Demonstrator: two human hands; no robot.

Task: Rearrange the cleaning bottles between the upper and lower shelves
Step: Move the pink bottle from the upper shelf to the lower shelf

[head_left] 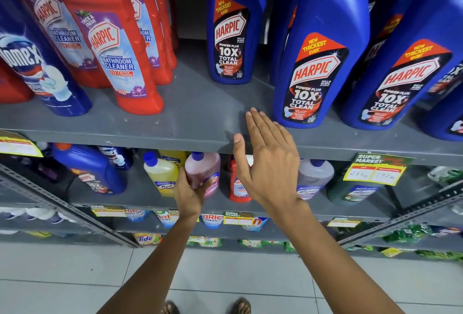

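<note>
Right, grey metal shop shelving, tiled floor [75, 276]. Upper shelf [195, 113]: three blue Harpic bottles up front, more behind. Left hand [189, 192] wraps the pink bottle [204, 172] on the lower shelf [140, 196], beside the yellow bottle [161, 172]. Right hand [266, 155] flat, fingers spread, empty, at the upper shelf's edge.
</note>
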